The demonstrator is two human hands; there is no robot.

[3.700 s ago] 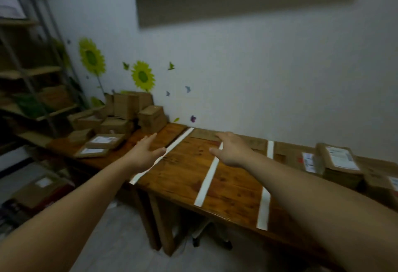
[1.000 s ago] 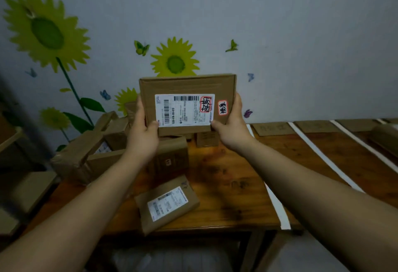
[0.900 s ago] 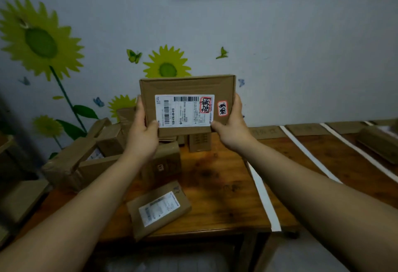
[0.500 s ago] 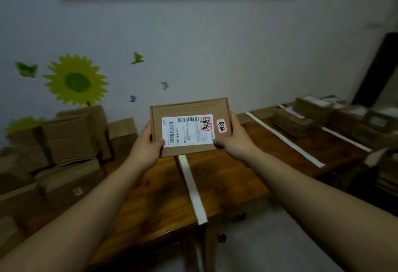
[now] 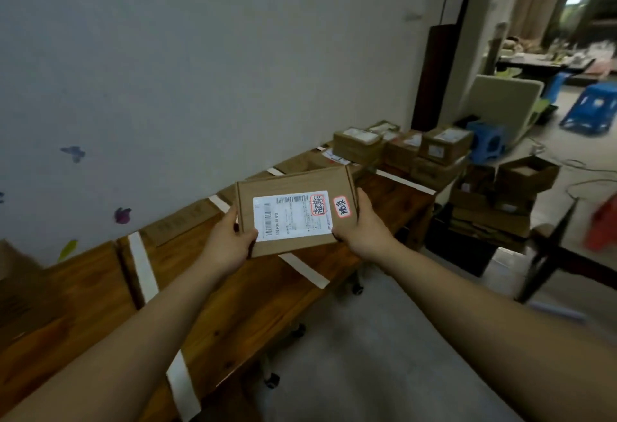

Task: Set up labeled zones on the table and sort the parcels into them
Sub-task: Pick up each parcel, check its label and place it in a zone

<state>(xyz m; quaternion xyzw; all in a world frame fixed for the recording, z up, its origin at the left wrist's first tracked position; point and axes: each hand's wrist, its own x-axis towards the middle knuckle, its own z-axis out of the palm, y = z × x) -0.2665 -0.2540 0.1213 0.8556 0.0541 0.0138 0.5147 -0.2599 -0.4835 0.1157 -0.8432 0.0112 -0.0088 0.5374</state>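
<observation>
Wood table (image 5: 253,301) below; parcel (image 5: 293,211) gripped btwn L hand (image 5: 230,241) & R hand (image 5: 364,231), held at side edges.

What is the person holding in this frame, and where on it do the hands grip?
A flat brown cardboard parcel with a white shipping label: left hand grips its left edge, right hand its right edge, thumbs on the labelled face.

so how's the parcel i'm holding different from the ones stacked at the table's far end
The held parcel is in the air, gripped by the left hand and right hand; the far parcels rest stacked on the table. The held parcel shows two red-edged stickers; on the far parcels none can be made out. Both are brown cardboard with white labels.
</observation>
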